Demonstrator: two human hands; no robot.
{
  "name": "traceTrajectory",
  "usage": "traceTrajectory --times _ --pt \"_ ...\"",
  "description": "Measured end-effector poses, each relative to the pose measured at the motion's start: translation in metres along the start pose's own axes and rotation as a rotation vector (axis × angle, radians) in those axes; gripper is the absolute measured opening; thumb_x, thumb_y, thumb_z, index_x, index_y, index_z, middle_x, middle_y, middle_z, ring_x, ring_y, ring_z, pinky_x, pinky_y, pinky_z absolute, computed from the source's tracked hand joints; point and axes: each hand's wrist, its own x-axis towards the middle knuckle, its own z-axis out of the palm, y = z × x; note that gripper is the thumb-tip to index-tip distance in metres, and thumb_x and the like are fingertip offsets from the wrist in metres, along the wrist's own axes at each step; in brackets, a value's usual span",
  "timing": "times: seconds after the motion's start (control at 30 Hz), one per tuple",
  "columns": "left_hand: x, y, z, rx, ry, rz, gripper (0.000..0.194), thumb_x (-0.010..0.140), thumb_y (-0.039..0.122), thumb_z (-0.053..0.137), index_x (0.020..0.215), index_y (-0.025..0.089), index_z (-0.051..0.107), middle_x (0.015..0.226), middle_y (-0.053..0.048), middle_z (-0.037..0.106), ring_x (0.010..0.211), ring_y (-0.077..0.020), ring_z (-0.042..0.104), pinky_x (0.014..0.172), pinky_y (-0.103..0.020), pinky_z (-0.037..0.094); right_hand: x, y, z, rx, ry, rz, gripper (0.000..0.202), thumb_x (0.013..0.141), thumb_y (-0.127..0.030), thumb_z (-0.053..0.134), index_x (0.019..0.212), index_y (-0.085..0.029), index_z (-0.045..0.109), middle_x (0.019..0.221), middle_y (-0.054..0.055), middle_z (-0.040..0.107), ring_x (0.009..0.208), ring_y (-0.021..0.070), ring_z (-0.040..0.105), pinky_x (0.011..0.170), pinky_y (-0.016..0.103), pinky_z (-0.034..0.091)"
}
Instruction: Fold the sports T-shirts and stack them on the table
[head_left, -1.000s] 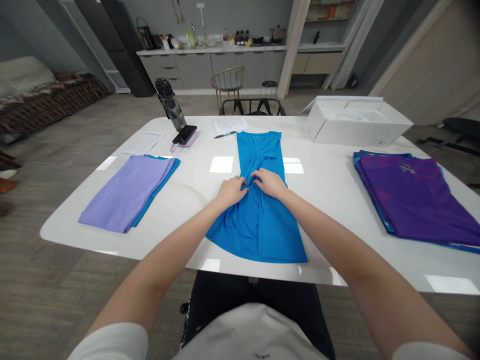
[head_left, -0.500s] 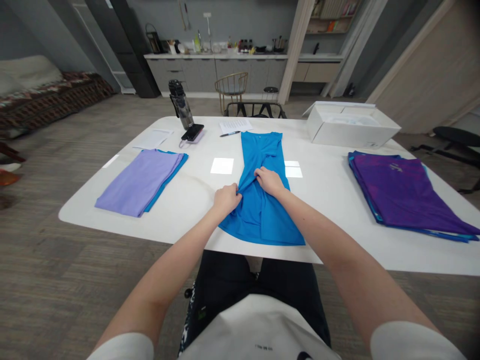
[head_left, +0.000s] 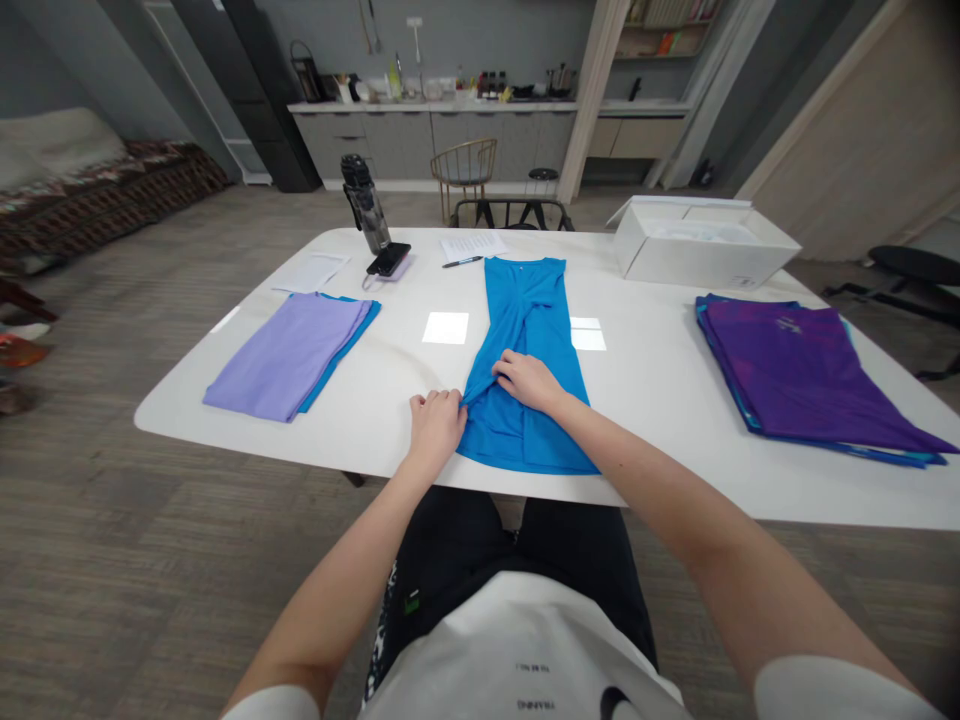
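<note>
A blue T-shirt (head_left: 544,335) lies lengthwise on the white table (head_left: 645,400), its collar end away from me and its hem near the front edge. Its sides are folded inward, and creases run down the middle. My left hand (head_left: 439,425) is at the shirt's left edge, thumb and fingers pinched on the fabric there. Higher up and further right, my right hand (head_left: 527,380) rests over the cloth with its fingers curled, gripping a fold. Part of the lower shirt is hidden behind my right forearm.
Folded lavender and blue clothes (head_left: 289,355) lie at the left; a purple stack (head_left: 810,375) lies at the right. Further back are a bottle (head_left: 367,210), a phone (head_left: 389,260), a pen (head_left: 462,262), papers (head_left: 472,245) and an open white box (head_left: 697,250).
My left hand has moved slightly left and down along the shirt's edge. My right hand has shifted a little left and down. The shirt's left lower side now lies further in.
</note>
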Motion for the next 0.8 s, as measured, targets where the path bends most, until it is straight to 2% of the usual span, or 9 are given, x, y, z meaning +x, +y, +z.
traceTrajectory --times 0.13,0.3,0.37,0.43,0.57,0.67,0.8 --pt "-0.007 0.002 -0.002 -0.113 0.067 0.056 0.017 0.101 0.027 0.047 0.106 0.022 0.062 0.101 -0.009 0.072 0.102 -0.0278 0.065 0.098 -0.047 0.038 -0.014 -0.016 0.003 0.013 -0.001 0.004 0.018 0.101 -0.024 0.055 0.111 -0.022 0.069 0.106 0.007 0.063 0.095 0.0210 0.061 0.076 0.030 0.039" --pt "-0.021 0.006 0.000 -0.264 0.094 0.047 0.027 0.096 0.018 0.050 0.119 0.025 0.061 0.117 -0.008 0.067 0.105 -0.0242 0.065 0.089 -0.037 0.047 -0.037 -0.042 0.002 0.031 0.036 -0.022 0.017 0.102 -0.025 0.053 0.110 -0.023 0.067 0.103 0.006 0.064 0.097 0.0213 0.062 0.078 0.031 0.038" --pt "-0.029 0.007 0.002 -0.222 0.109 0.002 0.027 0.095 0.021 0.052 0.121 0.025 0.061 0.116 -0.010 0.068 0.108 -0.0273 0.064 0.091 -0.040 0.046 -0.047 -0.049 0.000 0.027 0.078 0.020 0.014 0.101 -0.024 0.053 0.108 -0.023 0.066 0.104 0.006 0.065 0.098 0.0219 0.062 0.078 0.032 0.039" --pt "-0.037 0.008 0.003 -0.163 0.119 -0.052 0.022 0.094 0.023 0.055 0.114 0.024 0.063 0.110 -0.010 0.070 0.109 -0.0305 0.063 0.093 -0.045 0.043 -0.057 -0.053 -0.003 0.010 0.108 0.103 0.014 0.100 -0.023 0.053 0.108 -0.023 0.064 0.104 0.007 0.066 0.096 0.0225 0.062 0.078 0.033 0.039" --pt "-0.049 0.014 -0.002 -0.256 0.140 -0.040 0.019 0.090 0.015 0.053 0.104 0.023 0.062 0.100 -0.006 0.072 0.102 -0.0254 0.065 0.099 -0.045 0.040 -0.073 -0.063 -0.005 -0.026 0.113 0.231 0.015 0.099 -0.026 0.055 0.111 -0.022 0.064 0.107 0.009 0.067 0.092 0.0238 0.063 0.077 0.034 0.040" --pt "-0.054 0.021 -0.010 -0.327 0.166 0.022 0.024 0.088 0.011 0.052 0.106 0.024 0.062 0.100 -0.004 0.072 0.100 -0.0224 0.066 0.101 -0.041 0.040 -0.082 -0.074 -0.007 0.007 0.142 0.159 0.020 0.098 -0.024 0.056 0.116 -0.023 0.065 0.111 0.008 0.067 0.100 0.0245 0.062 0.082 0.034 0.041" --pt "-0.059 0.027 -0.015 -0.272 0.186 0.112 0.021 0.091 0.016 0.053 0.108 0.023 0.062 0.106 -0.007 0.069 0.105 -0.0237 0.064 0.098 -0.039 0.041 -0.097 -0.082 -0.010 0.037 0.203 0.093 0.025 0.099 -0.018 0.051 0.117 -0.023 0.067 0.109 0.009 0.067 0.103 0.0245 0.061 0.086 0.035 0.041"
